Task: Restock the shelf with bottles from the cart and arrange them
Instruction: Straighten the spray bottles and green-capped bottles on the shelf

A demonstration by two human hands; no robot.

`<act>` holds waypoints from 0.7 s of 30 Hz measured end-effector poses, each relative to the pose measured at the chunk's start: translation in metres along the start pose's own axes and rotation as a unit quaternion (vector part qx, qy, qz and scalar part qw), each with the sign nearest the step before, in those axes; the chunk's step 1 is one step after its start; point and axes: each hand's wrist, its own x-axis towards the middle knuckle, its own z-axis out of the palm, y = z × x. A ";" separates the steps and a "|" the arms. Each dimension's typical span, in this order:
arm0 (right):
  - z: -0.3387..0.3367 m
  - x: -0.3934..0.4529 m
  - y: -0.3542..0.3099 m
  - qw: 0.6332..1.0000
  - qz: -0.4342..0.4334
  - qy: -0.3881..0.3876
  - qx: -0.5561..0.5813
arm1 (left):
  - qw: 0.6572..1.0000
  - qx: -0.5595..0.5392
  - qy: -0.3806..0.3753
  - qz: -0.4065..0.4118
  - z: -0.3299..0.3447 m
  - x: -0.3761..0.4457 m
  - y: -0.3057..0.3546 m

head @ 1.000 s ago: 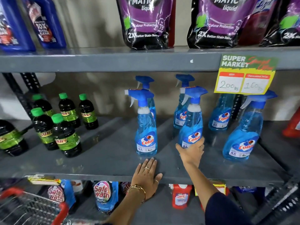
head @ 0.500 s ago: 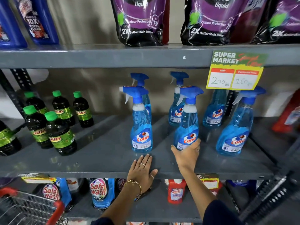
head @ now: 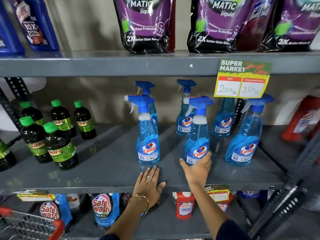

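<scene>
Nothing moved: right hand [head: 197,168] still grips bottle [head: 196,144] on shelf [head: 103,163].

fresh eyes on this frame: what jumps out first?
Six blue spray bottles in two rows at the middle shelf's centre, the right hand cupping the front middle bottle. The yellow price tag hangs from the shelf edge above, under purple detergent pouches.
</scene>
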 end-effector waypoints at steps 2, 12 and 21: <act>-0.003 -0.002 0.000 0.999 -0.019 0.011 0.029 | 1.000 0.000 0.001 0.000 0.000 0.000 0.000; -0.018 -0.038 -0.005 0.952 -0.267 0.062 -0.136 | 0.999 -0.026 0.021 -0.007 -0.001 -0.010 -0.004; -0.006 -0.046 -0.031 0.965 -0.239 -0.051 -0.092 | 0.998 -0.030 0.028 -0.055 -0.013 -0.024 -0.044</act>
